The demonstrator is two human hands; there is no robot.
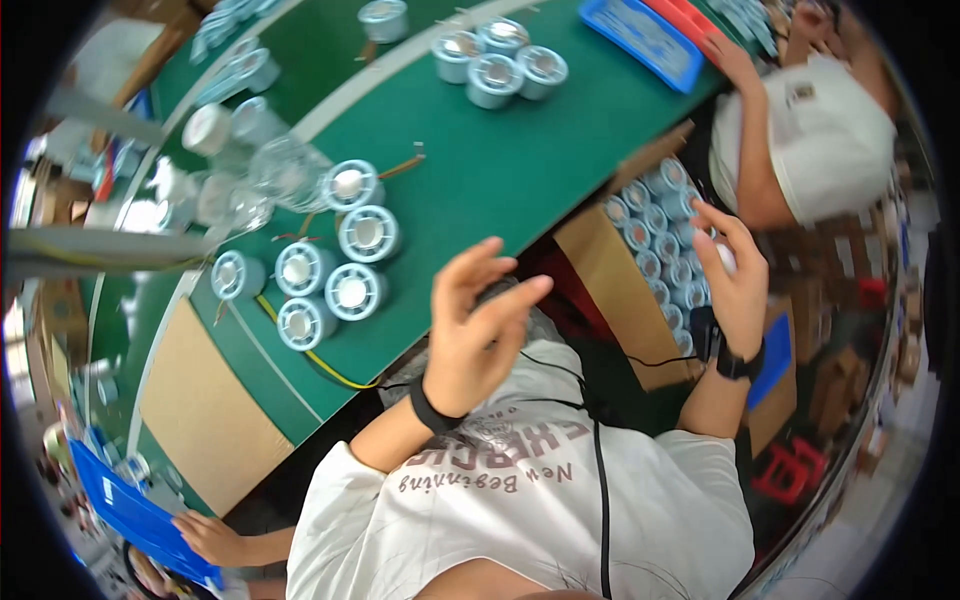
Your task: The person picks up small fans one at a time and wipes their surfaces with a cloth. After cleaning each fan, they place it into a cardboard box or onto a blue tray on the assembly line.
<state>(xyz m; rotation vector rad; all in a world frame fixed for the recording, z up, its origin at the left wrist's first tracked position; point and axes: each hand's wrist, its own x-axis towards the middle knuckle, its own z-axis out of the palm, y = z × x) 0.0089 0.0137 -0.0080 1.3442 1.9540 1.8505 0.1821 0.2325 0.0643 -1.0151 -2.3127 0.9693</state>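
My left hand [475, 335] is raised in front of my shirt near the table edge. Its fingers are bent and apart, holding nothing. Over an open cardboard carton [610, 275] at the right, my right hand [738, 285] hangs with thumb and forefinger spread. A small white patch shows between those fingers; what it belongs to I cannot make out. The carton holds rows of light-blue round housings [655, 220]. On the green table [480, 190], to the left of my left hand, several similar housings [355, 290] with pale round centres stand in a group, some trailing wires.
More housings [495, 80] stand in a cluster farther back, near a blue tray [645, 40]. Clear plastic bottles [285, 170] and a cardboard sheet [205, 400] lie to the left. Co-workers sit at far right and lower left, one touching a blue panel [130, 510]. A red stool [790, 470] is at right.
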